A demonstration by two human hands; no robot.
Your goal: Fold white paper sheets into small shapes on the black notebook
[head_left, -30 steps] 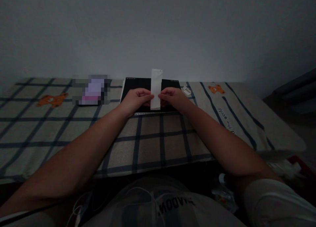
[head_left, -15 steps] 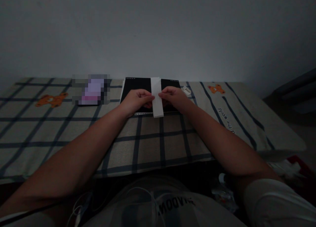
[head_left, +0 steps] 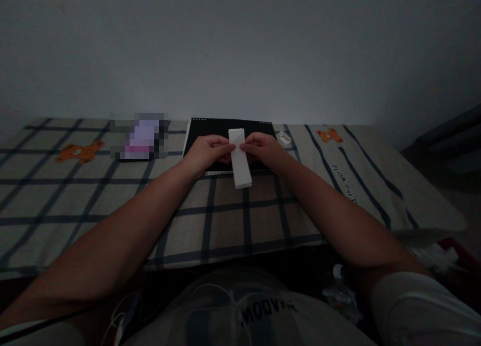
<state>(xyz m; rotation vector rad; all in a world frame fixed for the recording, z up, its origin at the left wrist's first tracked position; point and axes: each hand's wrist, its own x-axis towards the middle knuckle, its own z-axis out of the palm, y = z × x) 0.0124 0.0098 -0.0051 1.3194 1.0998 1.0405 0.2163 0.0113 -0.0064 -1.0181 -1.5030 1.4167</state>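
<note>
A narrow folded strip of white paper [head_left: 241, 168] is held up over a black notebook [head_left: 210, 129], its lower end reaching past the notebook's near edge. My left hand [head_left: 210, 153] pinches the strip's left edge between thumb and fingers. On the opposite edge, my right hand [head_left: 260, 149] has the same kind of pinch. The layers show at the strip's near end. Both hands partly cover the notebook, which lies flat with rows of holes or dots along its edges.
A phone [head_left: 141, 139] with a blurred-out screen lies to the left on the checked tablecloth [head_left: 225, 213]. Just right of the notebook is a small whitish crumpled item [head_left: 284, 138]. The wall [head_left: 240, 55] rises behind the table. A bottle with a white cap [head_left: 338, 272] is below the table edge.
The paper strip has come toward me and tilted, its far end now lower over the notebook and its near end farther out. Both hands keep nearly the same place.
</note>
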